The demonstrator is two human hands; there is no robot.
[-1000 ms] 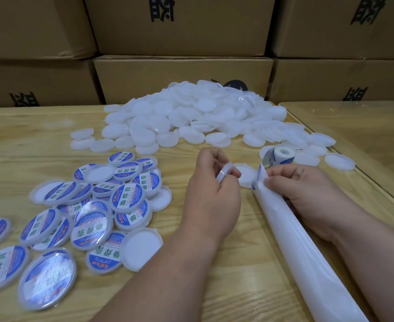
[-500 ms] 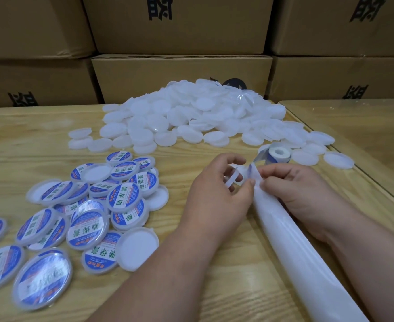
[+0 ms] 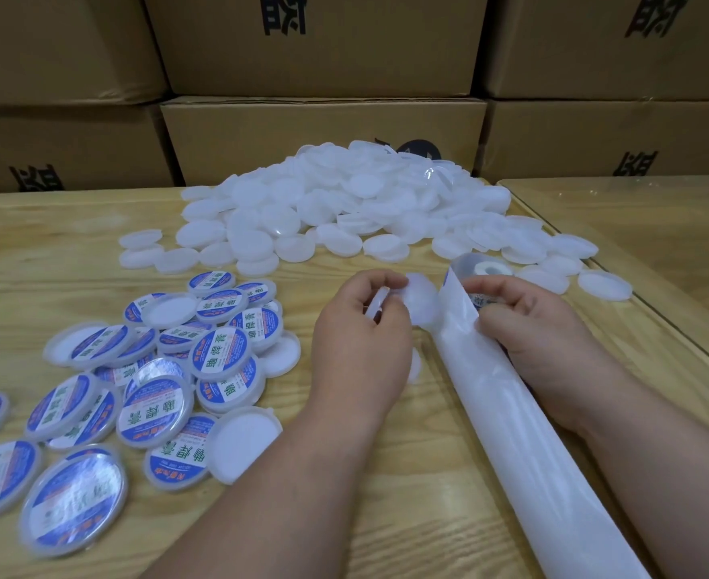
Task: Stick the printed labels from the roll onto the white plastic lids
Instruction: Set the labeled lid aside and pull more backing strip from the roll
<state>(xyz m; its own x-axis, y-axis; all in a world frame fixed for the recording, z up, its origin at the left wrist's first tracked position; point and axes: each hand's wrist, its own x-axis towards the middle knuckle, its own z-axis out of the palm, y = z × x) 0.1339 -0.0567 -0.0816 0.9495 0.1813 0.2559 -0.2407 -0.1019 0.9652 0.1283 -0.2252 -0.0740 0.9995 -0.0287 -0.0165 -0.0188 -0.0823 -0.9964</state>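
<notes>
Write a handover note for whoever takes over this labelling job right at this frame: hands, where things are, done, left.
Left hand: grips one blank lid on edge, above the table.
Right hand: pinches a printed label at the end of the backing strip, which trails toward the near edge.
Label roll: behind the right hand, by the blank pile.
Done: labelled lids heaped at left, a few lying blank side up.
Left: stick this label on the held lid, then work through the big pile of blank lids at the back.
</notes>
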